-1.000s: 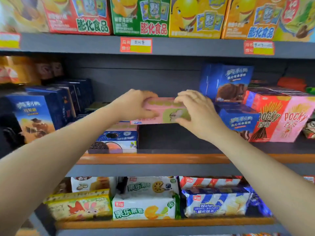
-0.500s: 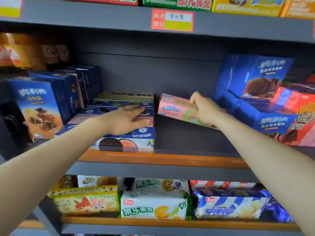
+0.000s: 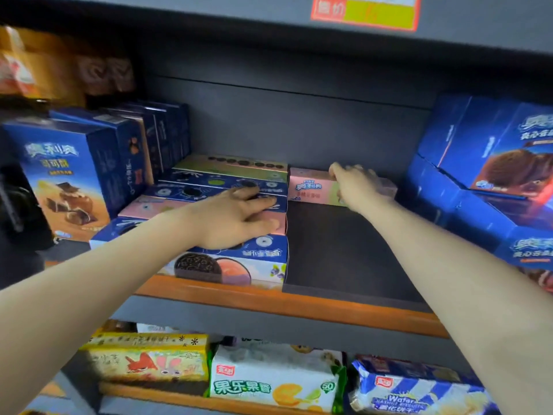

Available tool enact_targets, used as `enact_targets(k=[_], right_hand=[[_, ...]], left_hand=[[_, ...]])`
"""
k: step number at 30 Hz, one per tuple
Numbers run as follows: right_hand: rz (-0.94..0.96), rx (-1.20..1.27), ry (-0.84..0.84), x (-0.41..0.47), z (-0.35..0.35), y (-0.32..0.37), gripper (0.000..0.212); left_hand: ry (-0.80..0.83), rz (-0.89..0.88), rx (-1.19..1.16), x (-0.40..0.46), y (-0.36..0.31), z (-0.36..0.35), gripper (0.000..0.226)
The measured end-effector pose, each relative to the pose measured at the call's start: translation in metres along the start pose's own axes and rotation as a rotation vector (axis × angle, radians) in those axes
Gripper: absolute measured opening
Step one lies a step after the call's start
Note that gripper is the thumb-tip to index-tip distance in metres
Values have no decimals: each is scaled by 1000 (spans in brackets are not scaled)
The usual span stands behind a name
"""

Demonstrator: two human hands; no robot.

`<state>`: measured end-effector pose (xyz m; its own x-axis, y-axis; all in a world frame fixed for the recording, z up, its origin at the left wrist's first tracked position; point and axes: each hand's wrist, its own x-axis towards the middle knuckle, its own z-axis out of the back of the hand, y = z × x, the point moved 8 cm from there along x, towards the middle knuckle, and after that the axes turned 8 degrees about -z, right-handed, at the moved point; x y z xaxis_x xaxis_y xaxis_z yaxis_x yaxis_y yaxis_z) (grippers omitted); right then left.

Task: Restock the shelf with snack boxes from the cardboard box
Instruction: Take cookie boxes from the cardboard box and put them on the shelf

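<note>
Two hands work on the middle shelf point(image 3: 287, 304). Right hand point(image 3: 354, 187) grips a pink Oreo box point(image 3: 311, 187) from above, fingers curled over its top edge, and holds it on its long side at the back of the bare dark bay, its left end just beside the stack of flat Oreo boxes point(image 3: 227, 211). Whether the box already rests on the shelf floor cannot be told; its lower edge is level with the floor line. Left hand point(image 3: 236, 217) lies spread and flat on that stack, fingers straight, pressing on the pink and blue box tops and gripping nothing.

Judged step: seating the pink box at the rear of the gap. To do it well, the box should probably be lowered until its full base bears on the shelf, then slid left until it sits flush against the stack, printed face forward. The left hand's pressure likely serves to keep the staggered stack from shifting while the new box is nudged against it; releasing too soon could let the upper boxes slide. Clearance to the blue boxes point(image 3: 484, 187) leaning at right looks ample. The cardboard supply box is out of view.
</note>
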<state>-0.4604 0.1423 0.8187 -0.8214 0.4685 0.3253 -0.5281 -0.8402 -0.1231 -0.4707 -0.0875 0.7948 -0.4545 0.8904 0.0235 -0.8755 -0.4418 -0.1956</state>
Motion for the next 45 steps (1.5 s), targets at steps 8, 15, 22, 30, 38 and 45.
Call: enact_targets(k=[8, 15, 22, 30, 38, 45], right_hand=[[-79, 25, -34, 27, -8, 5, 43], [96, 157, 37, -45, 28, 9, 50], [194, 399, -424, -182, 138, -92, 31], [124, -9, -66, -190, 84, -187, 83], [133, 24, -144, -187, 75, -194, 76], [148, 24, -175, -188, 72, -192, 75]], left_hand=[[-34, 2, -9, 0, -1, 4, 64], [-168, -77, 116, -5, -25, 25, 60], [-376, -359, -83, 10, -136, 28, 48], [90, -173, -219, 108, -211, -63, 62], [60, -48, -415, 141, -225, -73, 77], [66, -116, -485, 149, -240, -73, 81]])
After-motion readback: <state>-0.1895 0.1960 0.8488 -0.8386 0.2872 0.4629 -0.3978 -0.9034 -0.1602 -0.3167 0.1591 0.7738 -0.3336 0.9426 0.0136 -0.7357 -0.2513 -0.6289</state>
